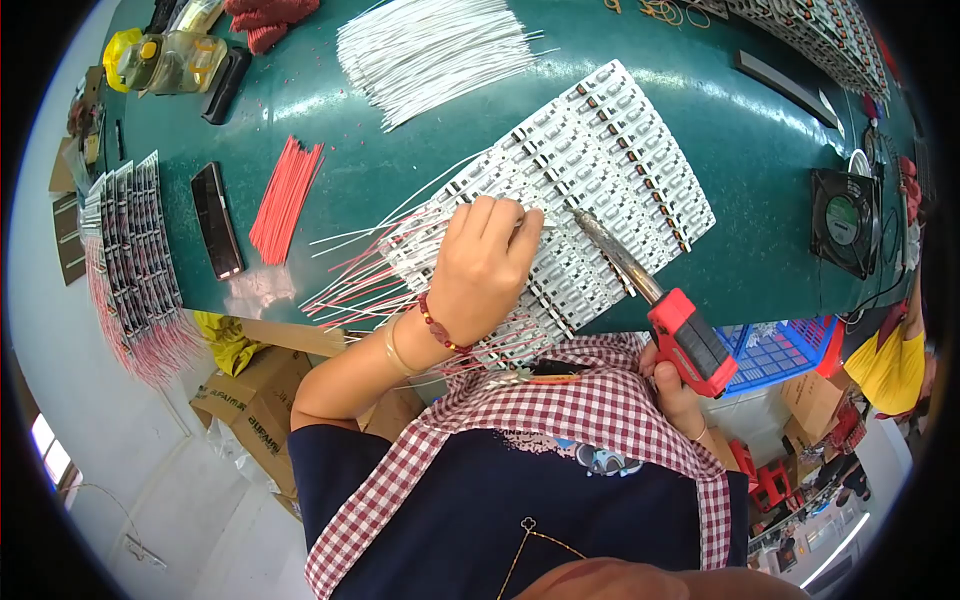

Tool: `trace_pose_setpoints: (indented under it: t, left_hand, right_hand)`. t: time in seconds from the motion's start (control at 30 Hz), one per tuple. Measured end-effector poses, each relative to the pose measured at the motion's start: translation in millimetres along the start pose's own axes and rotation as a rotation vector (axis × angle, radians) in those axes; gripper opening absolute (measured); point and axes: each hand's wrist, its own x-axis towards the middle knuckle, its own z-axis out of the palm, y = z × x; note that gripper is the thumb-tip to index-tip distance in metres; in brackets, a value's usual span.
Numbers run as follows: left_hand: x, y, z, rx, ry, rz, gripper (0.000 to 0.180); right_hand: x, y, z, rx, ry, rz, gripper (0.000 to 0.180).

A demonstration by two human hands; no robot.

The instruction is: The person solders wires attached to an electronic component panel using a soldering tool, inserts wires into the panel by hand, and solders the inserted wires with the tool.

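A panel of white circuit boards (645,150) lies slantwise on the bench, with rows of small parts. Over its middle, my left hand (485,265) is closed in a pinch on a thin white wire, mostly hidden by the fingers. White and red wires (365,275) fan out leftward from the panel's left side. Low on the right, my right hand (680,398) grips the red and black handle of a soldering iron (690,340). The iron slants up and left, its metal tip close to the left fingertips at the boards; whether it touches them I cannot tell.
On the green bench (750,265) lie white wires (430,55), red wires (285,200) and a phone (216,220). Wired boards (140,260) hang over its left edge. A black fan (843,222) stands right, above a blue basket (775,355). Stacked boards (820,40) stand far right.
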Motion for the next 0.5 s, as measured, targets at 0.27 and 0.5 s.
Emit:
trace_pose_setpoints:
  t: [0.27,0.5]
  left_hand:
    - [-5,7,-5,-0.051,-0.021,0.064,0.032]
    - [-6,8,0,-0.058,-0.027,0.046,0.030]
  right_hand:
    - [-6,-2,-2,0.078,0.039,0.031,0.032]
    - [-6,1,0,0.127,0.014,0.052,0.028]
